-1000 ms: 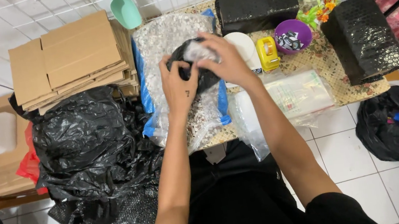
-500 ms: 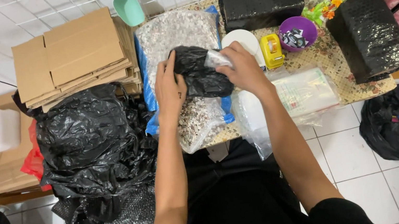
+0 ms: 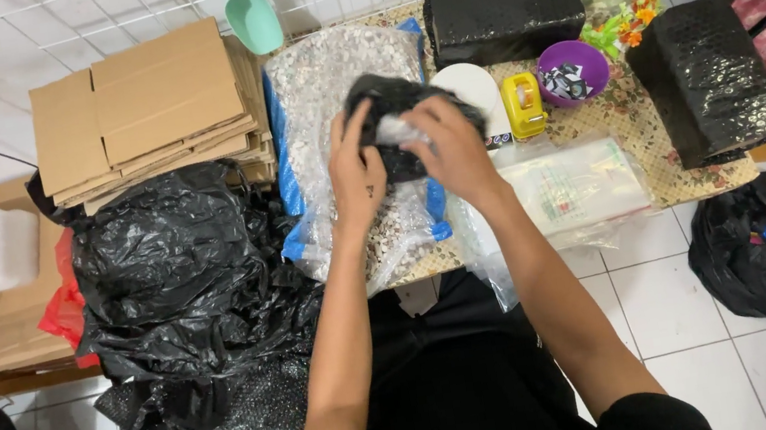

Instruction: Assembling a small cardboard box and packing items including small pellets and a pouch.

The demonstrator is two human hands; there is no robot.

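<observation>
Both forearms reach straight out from the body over the near edge of the worktop (image 3: 662, 188), elbows tucked in, wrists nearly level with each other. The left hand (image 3: 354, 171) lies with its back up, fingers curled over the near left side of a small black plastic bundle (image 3: 401, 101); its grip is closed on that bundle. The right hand (image 3: 448, 143) comes in from the other side, knuckles up, fingers bent down onto the bundle and onto a bit of clear wrap at its front, so its grip is closed on the bundle too.

The bundle sits on top of a big clear sack of pale pebbles (image 3: 326, 102), which lies flat on the worktop. Just right of the bundle are a white round lid (image 3: 475, 85), a yellow tape dispenser (image 3: 523, 105) and a purple bowl (image 3: 574, 73). Beyond the bundle stands a long black wrapped box (image 3: 503, 17). Well left of the bundle, flattened cardboard (image 3: 144, 104) is stacked, with heaped black plastic bags (image 3: 168, 267) nearer me.
</observation>
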